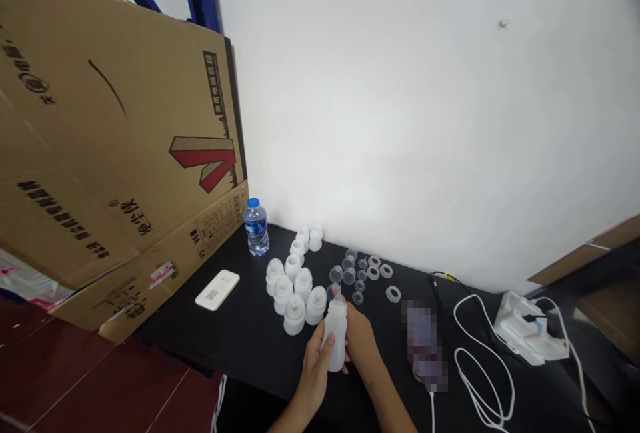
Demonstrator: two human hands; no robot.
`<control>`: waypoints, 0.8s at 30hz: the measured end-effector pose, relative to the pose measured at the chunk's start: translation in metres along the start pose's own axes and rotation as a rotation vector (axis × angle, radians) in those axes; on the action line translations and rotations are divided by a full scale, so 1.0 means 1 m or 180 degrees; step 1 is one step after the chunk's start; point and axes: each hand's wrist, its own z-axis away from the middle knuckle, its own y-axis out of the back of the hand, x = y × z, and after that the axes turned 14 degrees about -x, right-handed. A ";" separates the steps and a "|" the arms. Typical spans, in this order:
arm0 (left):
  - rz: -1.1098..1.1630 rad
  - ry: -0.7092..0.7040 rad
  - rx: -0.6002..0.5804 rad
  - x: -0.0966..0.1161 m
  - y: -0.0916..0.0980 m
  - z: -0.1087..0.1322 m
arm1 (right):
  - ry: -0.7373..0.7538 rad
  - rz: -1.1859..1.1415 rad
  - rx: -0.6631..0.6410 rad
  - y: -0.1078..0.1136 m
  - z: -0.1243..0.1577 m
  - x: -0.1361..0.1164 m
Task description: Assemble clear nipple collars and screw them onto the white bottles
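A frosted white plastic bottle (336, 343) is held nearly upright over the front edge of the table. My left hand (315, 360) wraps round its body from the left, with the thumb across the front. From the right, my right hand (359, 330) closes on its upper part, and a finger lies along the neck; its other fingers are partly hidden behind the bottle. Just beyond my hands stand several squat white plastic pieces (294, 315). To their right lie several small clear cups (349, 276), flat clear rings (393, 294) and small round clear discs (358, 298).
The black table (225, 346) meets a white wall. A water bottle (257, 226) and a white flat device (217, 289) are at the left, by a large cardboard box (125, 146). At the right lie a blurred phone (425, 346), white cables (483, 346) and a white charging dock (530, 330).
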 end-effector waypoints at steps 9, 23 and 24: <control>-0.0200 0.0240 0.0182 -0.004 0.004 -0.002 | 0.0237 0.0456 0.1388 -0.016 0.051 0.034; -0.0852 0.0340 0.0339 0.001 0.002 -0.003 | -0.0341 -0.3120 0.2057 -0.004 0.043 0.042; -0.0953 0.0357 0.0316 0.003 0.001 -0.003 | -0.0431 -0.3399 0.2199 -0.002 0.042 0.043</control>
